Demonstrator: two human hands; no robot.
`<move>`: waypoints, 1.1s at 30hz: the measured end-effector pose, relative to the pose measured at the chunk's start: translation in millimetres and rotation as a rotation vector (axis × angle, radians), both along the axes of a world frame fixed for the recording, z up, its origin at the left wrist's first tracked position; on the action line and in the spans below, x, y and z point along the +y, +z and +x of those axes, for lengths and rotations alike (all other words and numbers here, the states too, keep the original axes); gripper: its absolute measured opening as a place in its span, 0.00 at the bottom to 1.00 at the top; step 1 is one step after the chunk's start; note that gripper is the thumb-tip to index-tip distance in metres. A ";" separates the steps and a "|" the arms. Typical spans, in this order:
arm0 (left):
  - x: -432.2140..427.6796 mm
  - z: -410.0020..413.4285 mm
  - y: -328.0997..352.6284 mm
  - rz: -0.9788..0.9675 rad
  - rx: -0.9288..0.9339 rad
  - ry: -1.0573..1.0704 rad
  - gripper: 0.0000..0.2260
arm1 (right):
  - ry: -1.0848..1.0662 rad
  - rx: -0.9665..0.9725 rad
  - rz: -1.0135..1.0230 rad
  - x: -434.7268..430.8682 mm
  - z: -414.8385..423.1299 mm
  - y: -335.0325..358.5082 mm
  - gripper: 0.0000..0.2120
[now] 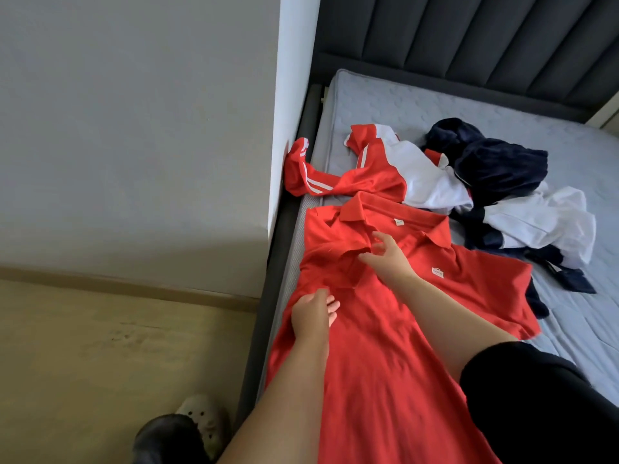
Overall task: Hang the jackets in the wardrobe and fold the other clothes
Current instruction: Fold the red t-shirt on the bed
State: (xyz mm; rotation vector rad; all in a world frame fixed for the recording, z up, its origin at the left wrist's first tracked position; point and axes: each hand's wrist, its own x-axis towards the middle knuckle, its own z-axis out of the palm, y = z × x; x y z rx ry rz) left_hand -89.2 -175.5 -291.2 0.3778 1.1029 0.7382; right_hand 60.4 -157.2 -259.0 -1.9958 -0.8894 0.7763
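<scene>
One garment is in work: a red polo shirt (385,363) lies front-up and lengthwise along the near-left edge of the mattress (418,102), collar toward the far end and hem toward the person.

**Hands**
- The left hand (313,314) rests on the left side of the shirt at about waist height. Its fingers are bent over the cloth; whether they pinch it cannot be told.
- The right hand (385,257) is on the chest just below the collar, fingers spread and fairly straight, touching a ridge of fabric where the left shoulder and sleeve look turned inward.
- The hands are apart, and both are in contact with the shirt.

**Progress (judgement)**
- Folding of the polo is at its first stage — one side appears brought in, while the right sleeve and the body lie flat and unfolded.
- No finished folded item is visible on the bed.
- Three more items sit crumpled at the far side: a red-and-white track jacket (368,172) touching the collar of the polo, a navy garment (502,165) to its right, and a white-and-navy garment (542,226) nearer on the right.
- No jacket is on a hanger, and no wardrobe is identifiable in view.

Most of the task is therefore outstanding — both the hanging and nearly all the folding.
</scene>
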 end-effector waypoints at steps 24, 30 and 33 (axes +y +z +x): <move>12.1 -14.7 3.4 -0.205 -0.158 -0.128 0.06 | -0.160 0.512 -0.157 4.1 7.3 25.4 0.14; 9.8 -16.8 3.2 -0.197 0.005 -0.167 0.09 | -0.067 0.113 -0.382 -12.6 10.1 4.7 0.05; 5.0 -15.8 5.4 -0.087 0.129 -0.217 0.09 | -0.066 0.096 -0.361 -20.2 8.5 2.0 0.07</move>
